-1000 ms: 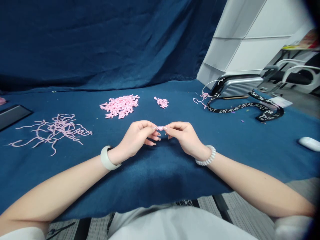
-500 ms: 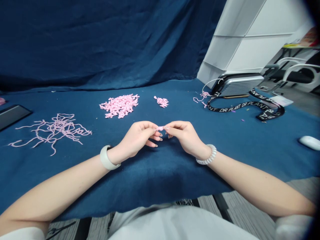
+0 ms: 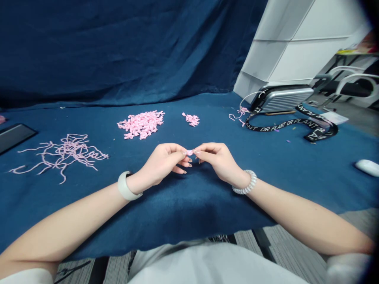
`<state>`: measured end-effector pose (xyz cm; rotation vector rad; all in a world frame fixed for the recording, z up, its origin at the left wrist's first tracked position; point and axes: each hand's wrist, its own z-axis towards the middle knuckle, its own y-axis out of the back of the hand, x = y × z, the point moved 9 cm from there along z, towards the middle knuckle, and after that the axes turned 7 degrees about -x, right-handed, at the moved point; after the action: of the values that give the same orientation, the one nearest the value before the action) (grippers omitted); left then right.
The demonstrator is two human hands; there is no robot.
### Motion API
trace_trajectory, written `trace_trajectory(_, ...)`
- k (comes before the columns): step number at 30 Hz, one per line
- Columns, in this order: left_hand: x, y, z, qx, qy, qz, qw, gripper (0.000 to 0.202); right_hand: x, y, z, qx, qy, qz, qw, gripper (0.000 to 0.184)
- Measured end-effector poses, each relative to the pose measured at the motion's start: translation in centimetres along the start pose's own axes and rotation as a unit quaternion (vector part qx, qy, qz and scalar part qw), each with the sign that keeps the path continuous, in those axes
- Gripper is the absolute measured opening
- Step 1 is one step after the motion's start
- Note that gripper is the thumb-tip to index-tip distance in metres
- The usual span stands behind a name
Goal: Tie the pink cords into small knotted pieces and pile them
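My left hand (image 3: 162, 162) and my right hand (image 3: 217, 158) meet over the middle of the blue cloth, fingertips pinched together on one small pink yarn piece (image 3: 190, 152). A large heap of small pink knotted pieces (image 3: 142, 124) lies beyond my left hand. A smaller pink heap (image 3: 192, 119) lies beyond my right hand. Loose pink yarn strands (image 3: 63, 153) are spread out at the left.
A black strap with white lettering (image 3: 291, 125) and a silver ribbed case (image 3: 284, 98) sit at the back right. A white mouse (image 3: 367, 167) lies at the right edge. A dark flat object (image 3: 13, 135) is at the far left. White shelving (image 3: 296, 43) stands behind.
My hands stay pinched on the pink piece, with only slight finger shifts; the view has drifted a little.
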<state>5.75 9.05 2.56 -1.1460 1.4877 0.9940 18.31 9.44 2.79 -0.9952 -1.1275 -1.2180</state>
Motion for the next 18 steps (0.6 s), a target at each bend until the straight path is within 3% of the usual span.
trace_trajectory(5, -0.2, -0.2, -0.2, 0.001, 0.001, 0.018, 1.000, 0.013, 2.5, -0.1, -0.4, 0.043, 0.111, -0.061, 0.991, 0.025)
trace_trajectory(10, -0.1, -0.7, -0.4, 0.029, -0.002, 0.045, 0.999, 0.016, 4.8, -1.0, -1.2, 0.091, 0.229, -0.211, 0.946, 0.018)
trace_trajectory(18, 0.2, -0.9, -0.5, 0.037, 0.006, 0.050, 0.998, 0.013, 4.8, -1.4, -1.2, 0.120, 0.250, -0.248, 0.928, 0.012)
